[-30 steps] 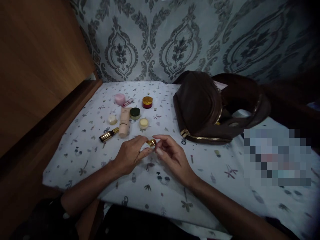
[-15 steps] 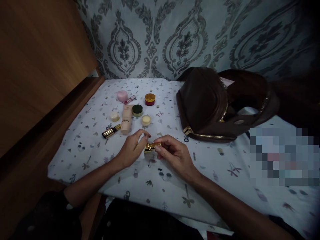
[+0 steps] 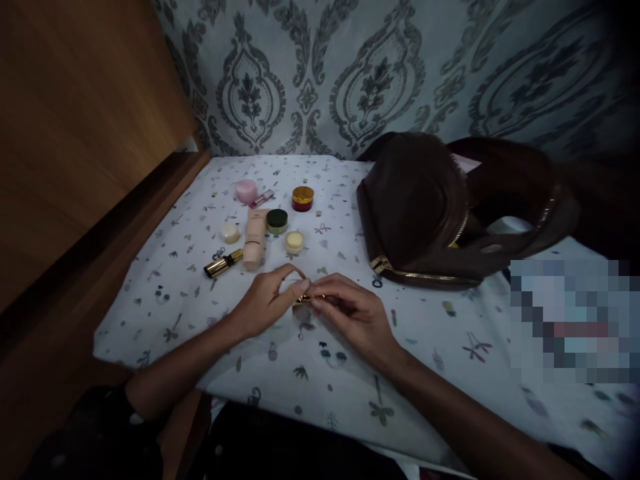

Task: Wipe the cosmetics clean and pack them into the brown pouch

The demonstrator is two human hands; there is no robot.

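Note:
Near the front middle of the cloth-covered table, a small gold item (image 3: 303,299) shows between my fingertips, mostly covered by them. My left hand (image 3: 270,299) has its thumb and fingers closed on the item's left part. From the right, my right hand (image 3: 353,312) pinches the same item, and the fingertips of both hands meet. Just beyond are a small jar with a yellow lid (image 3: 295,241) and a beige tube (image 3: 255,240). A gold and black tube (image 3: 223,264) lies to the left of my hands.
Farther back stand a dark green-lidded jar (image 3: 277,221), a gold-lidded red jar (image 3: 303,199), a pink jar (image 3: 246,191) and a white jar (image 3: 231,233). A pink slim tube (image 3: 262,199) lies there. An open brown bag (image 3: 415,200) sits right; a wooden cabinet (image 3: 90,120) stands left.
My hands have come closer together, and the fingers now cover more of the gold item. The view has shifted slightly.

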